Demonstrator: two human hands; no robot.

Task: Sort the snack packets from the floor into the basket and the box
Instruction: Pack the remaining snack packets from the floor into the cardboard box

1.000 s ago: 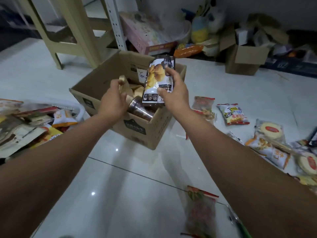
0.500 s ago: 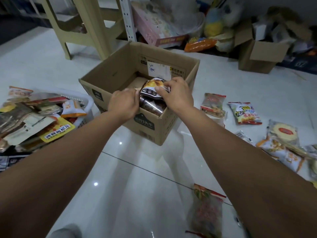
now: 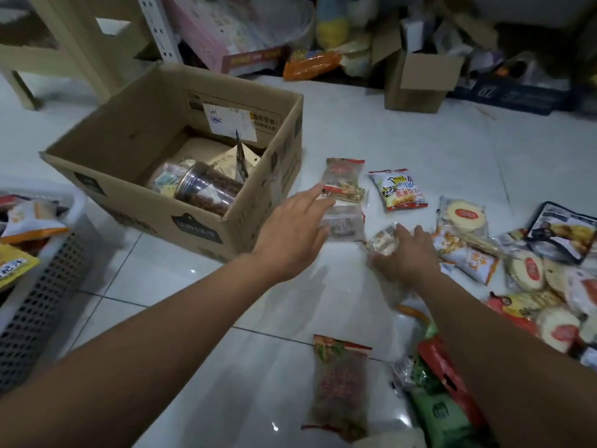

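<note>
Reaching right of the box [image 3: 145,202], left hand [image 3: 290,236] is spread, straight fingertips [image 3: 310,194] at a flat clear packet [image 3: 345,223], frame centre. Right hand [image 3: 408,257] curls over a small crumpled packet [image 3: 382,242] on the floor [image 3: 226,367] beside it.

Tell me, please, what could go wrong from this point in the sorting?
1. The left hand reaches open toward two adjacent packets, the red-topped packet and the clear packet; it may drag both.
2. The right hand grips the small crinkly packet against the glossy floor; it might slide away.
</note>
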